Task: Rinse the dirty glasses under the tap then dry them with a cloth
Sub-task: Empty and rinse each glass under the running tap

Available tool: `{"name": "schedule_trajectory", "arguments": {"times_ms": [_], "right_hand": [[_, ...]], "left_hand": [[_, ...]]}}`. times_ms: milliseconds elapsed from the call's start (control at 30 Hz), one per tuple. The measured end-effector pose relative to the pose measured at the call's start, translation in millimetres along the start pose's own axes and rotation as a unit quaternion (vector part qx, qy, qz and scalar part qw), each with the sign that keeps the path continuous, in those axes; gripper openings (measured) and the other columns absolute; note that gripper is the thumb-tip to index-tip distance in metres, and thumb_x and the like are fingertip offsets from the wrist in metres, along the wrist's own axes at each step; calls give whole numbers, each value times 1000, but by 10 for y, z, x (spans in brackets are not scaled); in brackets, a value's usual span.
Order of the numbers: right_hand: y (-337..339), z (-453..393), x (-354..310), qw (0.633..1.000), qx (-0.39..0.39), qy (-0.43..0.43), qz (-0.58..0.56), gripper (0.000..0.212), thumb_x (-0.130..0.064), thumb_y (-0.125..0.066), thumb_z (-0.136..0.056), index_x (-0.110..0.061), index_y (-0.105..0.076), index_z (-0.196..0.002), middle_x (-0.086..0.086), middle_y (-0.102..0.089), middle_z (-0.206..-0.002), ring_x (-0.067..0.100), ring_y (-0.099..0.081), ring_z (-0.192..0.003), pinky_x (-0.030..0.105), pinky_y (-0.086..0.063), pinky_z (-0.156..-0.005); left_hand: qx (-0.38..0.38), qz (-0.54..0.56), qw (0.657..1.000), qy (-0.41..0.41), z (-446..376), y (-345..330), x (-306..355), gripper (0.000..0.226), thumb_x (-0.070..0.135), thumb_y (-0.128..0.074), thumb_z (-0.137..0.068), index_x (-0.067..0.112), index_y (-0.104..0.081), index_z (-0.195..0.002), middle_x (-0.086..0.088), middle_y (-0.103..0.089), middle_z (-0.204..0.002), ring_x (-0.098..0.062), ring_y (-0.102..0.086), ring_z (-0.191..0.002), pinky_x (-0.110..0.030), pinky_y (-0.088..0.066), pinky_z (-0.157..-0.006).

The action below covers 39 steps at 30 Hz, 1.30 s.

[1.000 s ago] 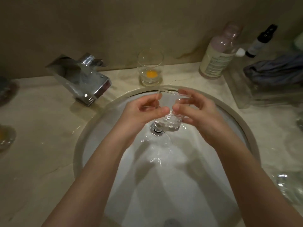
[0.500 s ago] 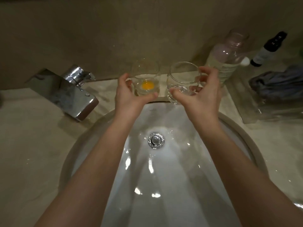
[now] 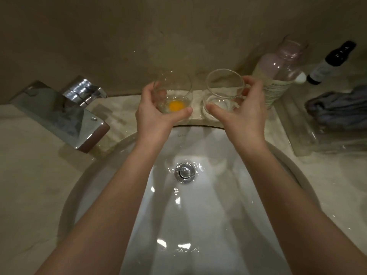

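Behind the white sink, on the marble counter, my left hand grips a clear glass with an orange residue at its bottom. My right hand holds a second, clean-looking clear glass, tilted a little, at the counter beside the first. Both glasses stand side by side, a small gap between them. The chrome tap juts out at the left, with no water running. A grey-blue cloth lies crumpled in a clear tray at the far right.
A large clear bottle with a label stands right behind my right hand. A small dark spray bottle is further right. The clear tray sits along the right of the sink. The drain is wet.
Both hands left the middle of the sink, where they held one glass together. The right hand carried that glass to the counter at the back, and the left hand took hold of the orange-stained glass.
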State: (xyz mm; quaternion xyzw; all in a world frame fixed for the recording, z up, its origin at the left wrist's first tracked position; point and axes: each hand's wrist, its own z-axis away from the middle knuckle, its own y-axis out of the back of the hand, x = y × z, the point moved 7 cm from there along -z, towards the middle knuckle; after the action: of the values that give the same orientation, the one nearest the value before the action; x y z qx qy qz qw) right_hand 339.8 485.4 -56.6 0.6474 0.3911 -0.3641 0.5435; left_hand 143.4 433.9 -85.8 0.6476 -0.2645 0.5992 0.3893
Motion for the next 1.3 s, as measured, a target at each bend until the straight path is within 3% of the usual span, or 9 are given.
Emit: {"name": "schedule_trajectory", "arguments": {"times_ms": [100,167,333,400,633,833,1033,1133,1300], "right_hand": [[49,42,-27,999,-26,-14,16,76,-27,-83,-71,-13,-42,-133,4,-49,-126,19,-51,-118,31,-41,-102],[145,116,-117,999,-9,-13,29,68,-28,-77,-79,-9,-43,-135,4,-49,-128,17,-48,-120,25,-37,-102],[174,350,-660,995,51,82,-13,32,-25,-60,-85,-8,-64,-111,5,-65,-107,19,-61,-104,34,-47,-94],[-24,422,-874,994,11,103,-33,29,-24,-58,-85,-8,-66,-107,4,-67,-102,17,-63,-98,34,-50,-90],[-918,540,-1155,972,-210,51,-90,28,-24,-64,-93,-11,-66,-118,-9,-66,-100,0,-60,-92,14,-47,-88],[-1390,598,-1156,949,-289,27,-120,36,-25,-62,-95,-11,-62,-127,-1,-67,-113,12,-62,-109,38,-48,-102],[-1534,570,-1169,948,-290,47,-122,24,-15,-53,-99,-8,-67,-118,-7,-69,-97,13,-65,-96,40,-50,-98],[-1561,547,-1139,949,-290,22,-123,25,-18,-50,-101,-12,-67,-118,0,-70,-106,27,-63,-106,44,-52,-95],[-1597,517,-1107,945,-295,-12,-143,27,-21,-47,-102,-12,-67,-120,9,-67,-118,31,-60,-112,46,-51,-97]], "left_hand": [[7,5,1000,9,114,44,-13,84,32,-88,-45,31,-49,-119,7,-62,-112,-11,-62,-108,-37,-52,-96],[13,9,1000,17,225,113,-8,83,31,-89,-45,32,-49,-118,4,-63,-114,-9,-61,-106,-36,-51,-98],[7,42,998,43,563,364,-26,78,8,-92,-58,32,-48,-119,4,-62,-116,-1,-60,-104,-24,-50,-95],[15,51,997,55,679,492,-60,77,4,-90,-59,34,-49,-117,4,-62,-117,1,-60,-105,-18,-49,-94],[36,44,995,83,928,949,-275,73,17,-96,-46,38,-59,-105,7,-67,-107,-7,-65,-101,-37,-53,-96],[55,49,993,89,993,1161,-425,77,26,-91,-43,30,-61,-114,5,-70,-108,-11,-67,-103,-38,-54,-93],[49,64,993,85,1004,1185,-437,73,24,-90,-42,39,-60,-106,9,-69,-107,-7,-66,-104,-30,-53,-93],[42,66,993,85,985,1175,-419,70,22,-89,-44,40,-59,-104,9,-68,-109,-7,-65,-107,-28,-53,-94],[30,69,994,83,954,1155,-380,70,11,-95,-50,38,-60,-104,11,-68,-109,-2,-64,-104,-23,-52,-90]]}}
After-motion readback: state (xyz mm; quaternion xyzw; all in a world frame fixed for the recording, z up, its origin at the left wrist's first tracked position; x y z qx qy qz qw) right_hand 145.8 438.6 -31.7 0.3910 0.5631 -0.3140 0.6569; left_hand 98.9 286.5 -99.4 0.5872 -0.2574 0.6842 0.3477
